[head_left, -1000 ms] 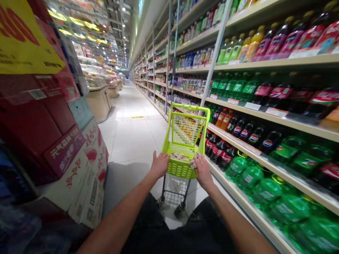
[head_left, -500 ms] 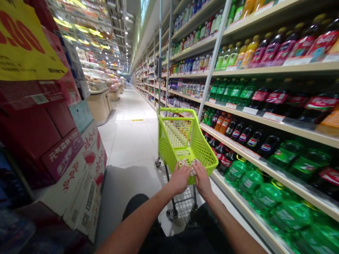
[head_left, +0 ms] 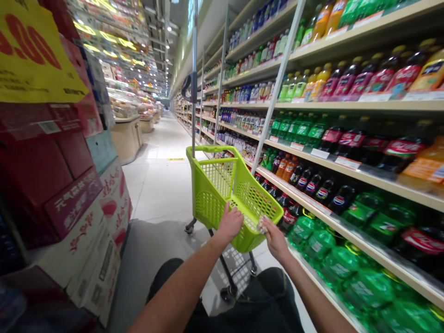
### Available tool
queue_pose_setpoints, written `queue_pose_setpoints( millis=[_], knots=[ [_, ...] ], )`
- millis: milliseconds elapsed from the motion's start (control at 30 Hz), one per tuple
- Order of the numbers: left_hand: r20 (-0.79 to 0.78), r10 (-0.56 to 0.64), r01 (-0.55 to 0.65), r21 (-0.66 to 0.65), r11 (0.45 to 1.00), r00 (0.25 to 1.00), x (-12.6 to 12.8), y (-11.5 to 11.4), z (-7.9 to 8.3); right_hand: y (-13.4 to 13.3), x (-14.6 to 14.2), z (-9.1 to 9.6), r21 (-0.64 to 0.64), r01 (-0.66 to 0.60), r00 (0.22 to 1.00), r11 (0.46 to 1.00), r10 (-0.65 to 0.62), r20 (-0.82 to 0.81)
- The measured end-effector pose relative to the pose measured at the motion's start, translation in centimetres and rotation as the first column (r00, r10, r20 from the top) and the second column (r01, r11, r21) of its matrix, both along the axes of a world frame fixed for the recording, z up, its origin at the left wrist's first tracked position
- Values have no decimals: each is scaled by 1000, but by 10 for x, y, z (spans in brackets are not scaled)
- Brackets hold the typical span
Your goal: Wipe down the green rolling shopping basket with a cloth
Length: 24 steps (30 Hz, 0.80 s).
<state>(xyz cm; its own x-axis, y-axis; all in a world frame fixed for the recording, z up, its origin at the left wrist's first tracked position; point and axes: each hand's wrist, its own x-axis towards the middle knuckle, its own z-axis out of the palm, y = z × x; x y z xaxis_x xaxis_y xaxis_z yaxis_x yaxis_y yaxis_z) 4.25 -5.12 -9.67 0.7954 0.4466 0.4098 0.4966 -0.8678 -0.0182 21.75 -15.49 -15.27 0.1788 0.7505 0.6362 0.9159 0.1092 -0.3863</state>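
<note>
A supermarket drinks aisle, long shelves (head_left: 378, 175) of soda bottles (head_left: 350, 138), price labels (head_left: 347, 163); stacked cartons (head_left: 69, 208), a lime-green shopping cart (head_left: 211, 194)

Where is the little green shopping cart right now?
In the head view, the lime-green shopping cart stands just ahead of the person, with the left hand and right hand at its near rim, beside the shelves of soda bottles on the right.

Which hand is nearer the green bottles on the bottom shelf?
Right. The right hand is at the near rim of the lime-green shopping cart, closer to the green bottles on its right. The left hand is on the cart's far side from them, further left.
</note>
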Motion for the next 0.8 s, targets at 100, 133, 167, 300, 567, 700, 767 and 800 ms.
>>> queue_pose_setpoints(
  millis=[100,133,167,300,567,700,767,800],
  knots=[
    [10,-21,21,1,1000,1000,7,-10,-2,-11,-28,-5,34,-51,999,998,52,-6],
    [-4,-40,40,-3,999,999,7,-11,0,-15,-32,-7,44,-45,999,998,45,-9],
    [-24,-68,67,-9,998,997,4,-10,2,-19,-33,-8,51,-31,999,998,32,-12],
    [-16,-13,13,-12,1000,1000,-21,15,15,-30,-5,-8,37,28,999,999,-28,-18],
    [12,104,-103,-42,994,995,-36,34,19,1,13,4,70,164,986,984,-162,-32],
    [-14,57,-58,-36,998,998,-32,24,23,39,-21,11,142,119,992,983,-122,13],
    [-17,94,-94,-5,996,995,-43,30,30,44,-19,10,157,77,995,985,-85,44],
    [-9,151,-151,11,988,988,-51,35,33,43,-12,9,160,80,995,984,-89,46]
  ],
)
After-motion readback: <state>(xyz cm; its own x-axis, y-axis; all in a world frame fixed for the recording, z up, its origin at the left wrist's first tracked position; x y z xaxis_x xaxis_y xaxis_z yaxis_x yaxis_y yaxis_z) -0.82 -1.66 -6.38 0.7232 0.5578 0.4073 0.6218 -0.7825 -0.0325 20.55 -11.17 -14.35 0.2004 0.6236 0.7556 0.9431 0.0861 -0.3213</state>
